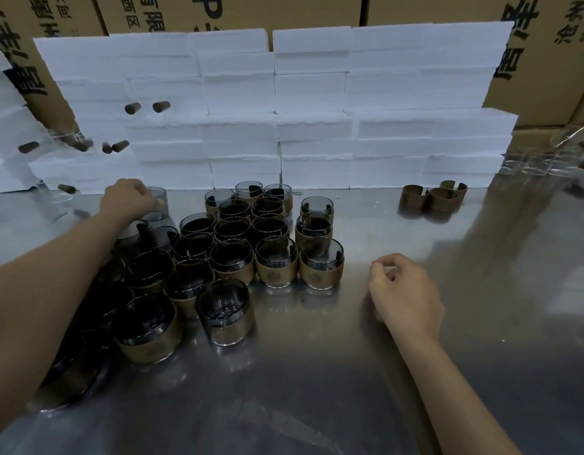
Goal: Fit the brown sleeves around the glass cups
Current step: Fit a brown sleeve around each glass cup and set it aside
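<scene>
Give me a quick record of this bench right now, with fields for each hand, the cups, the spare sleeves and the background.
left hand: reaching far left, fingers gripping a bare glass cup
right hand: loosely curled, holding nothing, over the metal table
sleeved cups: cluster at centre-left, upright, packed close
spare sleeves: small group far right, apart from the cups
background: white foam blocks stacked before cardboard boxes
</scene>
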The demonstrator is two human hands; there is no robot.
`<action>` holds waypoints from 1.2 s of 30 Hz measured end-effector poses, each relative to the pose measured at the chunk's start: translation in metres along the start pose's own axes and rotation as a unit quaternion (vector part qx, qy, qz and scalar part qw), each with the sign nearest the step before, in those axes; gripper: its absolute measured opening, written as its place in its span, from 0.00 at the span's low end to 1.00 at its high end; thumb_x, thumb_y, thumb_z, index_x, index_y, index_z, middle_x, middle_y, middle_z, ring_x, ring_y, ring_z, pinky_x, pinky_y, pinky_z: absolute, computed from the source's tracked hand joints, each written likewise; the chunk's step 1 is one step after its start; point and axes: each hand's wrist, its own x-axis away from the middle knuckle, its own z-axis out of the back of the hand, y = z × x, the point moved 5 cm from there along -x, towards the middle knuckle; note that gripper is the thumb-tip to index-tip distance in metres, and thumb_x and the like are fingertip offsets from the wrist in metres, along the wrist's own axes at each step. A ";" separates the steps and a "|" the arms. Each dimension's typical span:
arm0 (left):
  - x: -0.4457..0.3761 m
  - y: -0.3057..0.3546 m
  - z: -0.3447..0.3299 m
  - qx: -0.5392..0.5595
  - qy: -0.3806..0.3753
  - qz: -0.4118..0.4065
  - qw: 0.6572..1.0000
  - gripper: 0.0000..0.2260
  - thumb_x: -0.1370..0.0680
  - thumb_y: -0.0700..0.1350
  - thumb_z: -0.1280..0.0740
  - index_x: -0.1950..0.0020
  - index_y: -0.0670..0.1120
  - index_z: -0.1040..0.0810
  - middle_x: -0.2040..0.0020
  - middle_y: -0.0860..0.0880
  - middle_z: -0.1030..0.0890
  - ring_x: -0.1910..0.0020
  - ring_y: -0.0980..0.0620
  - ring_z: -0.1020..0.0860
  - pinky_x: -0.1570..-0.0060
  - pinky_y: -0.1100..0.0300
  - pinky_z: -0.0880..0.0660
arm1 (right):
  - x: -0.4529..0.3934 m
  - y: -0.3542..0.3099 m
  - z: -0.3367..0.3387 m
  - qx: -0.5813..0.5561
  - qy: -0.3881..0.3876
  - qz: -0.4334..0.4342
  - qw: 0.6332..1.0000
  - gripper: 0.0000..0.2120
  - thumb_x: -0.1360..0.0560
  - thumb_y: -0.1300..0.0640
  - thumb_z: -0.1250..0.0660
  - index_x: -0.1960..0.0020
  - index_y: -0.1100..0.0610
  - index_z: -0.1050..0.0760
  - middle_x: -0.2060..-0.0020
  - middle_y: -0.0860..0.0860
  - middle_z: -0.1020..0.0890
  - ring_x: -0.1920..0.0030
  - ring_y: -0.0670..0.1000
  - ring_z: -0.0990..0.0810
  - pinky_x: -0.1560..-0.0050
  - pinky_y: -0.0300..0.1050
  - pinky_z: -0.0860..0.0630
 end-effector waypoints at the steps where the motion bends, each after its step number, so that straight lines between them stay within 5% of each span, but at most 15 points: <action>1: 0.004 0.007 0.001 0.019 0.016 -0.008 1.000 0.10 0.23 0.40 0.26 0.46 0.36 0.19 0.41 0.34 0.20 0.39 0.34 0.24 0.44 0.47 0.27 | 0.000 0.000 0.000 -0.002 0.000 0.001 1.000 0.08 0.20 0.51 0.40 0.51 0.48 0.22 0.58 0.44 0.19 0.55 0.53 0.27 0.52 0.48 0.33; 6: 0.031 0.061 0.008 0.141 0.058 -0.053 0.987 0.08 0.25 0.41 0.25 0.52 0.41 0.23 0.50 0.40 0.25 0.53 0.42 0.25 0.56 0.54 0.26 | 0.002 -0.002 0.002 -0.003 -0.006 0.003 1.000 0.07 0.21 0.52 0.40 0.53 0.47 0.23 0.60 0.42 0.20 0.54 0.54 0.25 0.50 0.49 0.30; 8: 0.049 0.088 0.010 0.202 0.054 -0.081 0.975 0.13 0.26 0.41 0.23 0.49 0.43 0.26 0.49 0.42 0.26 0.55 0.47 0.28 0.65 0.62 0.31 | 0.004 -0.003 0.003 -0.004 -0.007 0.003 1.000 0.07 0.21 0.52 0.39 0.54 0.48 0.23 0.61 0.43 0.20 0.54 0.54 0.24 0.52 0.48 0.31; 11: 0.089 0.131 0.009 0.309 0.023 -0.084 0.947 0.25 0.27 0.42 0.22 0.37 0.47 0.32 0.48 0.46 0.28 0.54 0.51 0.27 0.64 0.67 0.33 | 0.004 -0.003 0.004 -0.008 -0.010 0.001 1.000 0.09 0.21 0.50 0.41 0.54 0.49 0.23 0.60 0.45 0.17 0.53 0.54 0.21 0.50 0.48 0.28; 14: 0.141 0.170 0.000 0.448 -0.052 -0.055 0.891 0.30 0.27 0.40 0.21 0.32 0.47 0.35 0.49 0.50 0.26 0.52 0.54 0.23 0.57 0.64 0.25 | 0.004 -0.002 0.005 -0.059 -0.011 -0.001 0.998 0.15 0.19 0.45 0.44 0.54 0.50 0.23 0.64 0.46 0.15 0.54 0.51 0.18 0.48 0.49 0.27; 18: 0.216 0.209 -0.036 0.551 -0.178 -0.024 0.815 0.23 0.26 0.40 0.23 0.35 0.43 0.28 0.42 0.45 0.21 0.47 0.49 0.19 0.45 0.54 0.19 | 0.002 -0.001 0.012 -0.266 -0.030 -0.023 0.963 0.20 0.17 0.37 0.44 0.51 0.51 0.22 0.65 0.50 0.16 0.65 0.50 0.18 0.54 0.50 0.24; 21: 0.267 0.222 -0.079 0.594 -0.264 0.020 0.760 0.19 0.25 0.42 0.24 0.36 0.40 0.22 0.46 0.44 0.17 0.50 0.49 0.20 0.46 0.53 0.20 | -0.003 -0.005 0.021 -0.384 -0.088 -0.059 0.917 0.24 0.17 0.35 0.45 0.39 0.53 0.22 0.53 0.54 0.14 0.57 0.51 0.19 0.56 0.49 0.25; 23: 0.295 0.226 -0.102 0.625 -0.309 0.049 0.715 0.15 0.23 0.43 0.26 0.38 0.41 0.19 0.51 0.44 0.15 0.53 0.48 0.19 0.51 0.55 0.21 | -0.002 -0.007 0.022 -0.399 -0.142 -0.042 0.905 0.28 0.18 0.33 0.47 0.35 0.51 0.21 0.46 0.53 0.13 0.49 0.52 0.17 0.48 0.50 0.25; 25: 0.308 0.224 -0.119 0.648 -0.315 0.085 0.688 0.17 0.21 0.45 0.28 0.35 0.38 0.20 0.46 0.38 0.15 0.50 0.45 0.18 0.45 0.49 0.21 | 0.000 -0.008 0.021 -0.393 -0.178 -0.023 0.902 0.30 0.19 0.32 0.47 0.37 0.53 0.18 0.46 0.53 0.13 0.43 0.54 0.17 0.38 0.54 0.25; 29: 0.308 0.216 -0.133 0.647 -0.313 0.077 0.691 0.22 0.17 0.50 0.33 0.32 0.33 0.24 0.40 0.34 0.17 0.45 0.45 0.19 0.44 0.50 0.26 | 0.001 -0.009 0.020 -0.373 -0.190 -0.026 0.908 0.27 0.22 0.35 0.38 0.40 0.56 0.17 0.49 0.54 0.12 0.42 0.57 0.16 0.36 0.54 0.23; 36: 0.299 0.207 -0.144 0.603 -0.331 0.030 0.725 0.17 0.14 0.53 0.40 0.39 0.43 0.17 0.47 0.46 0.14 0.53 0.53 0.17 0.55 0.58 0.24 | 0.007 -0.009 0.019 -0.379 -0.161 0.010 0.911 0.17 0.26 0.40 0.26 0.45 0.51 0.16 0.54 0.45 0.12 0.53 0.42 0.14 0.62 0.29 0.24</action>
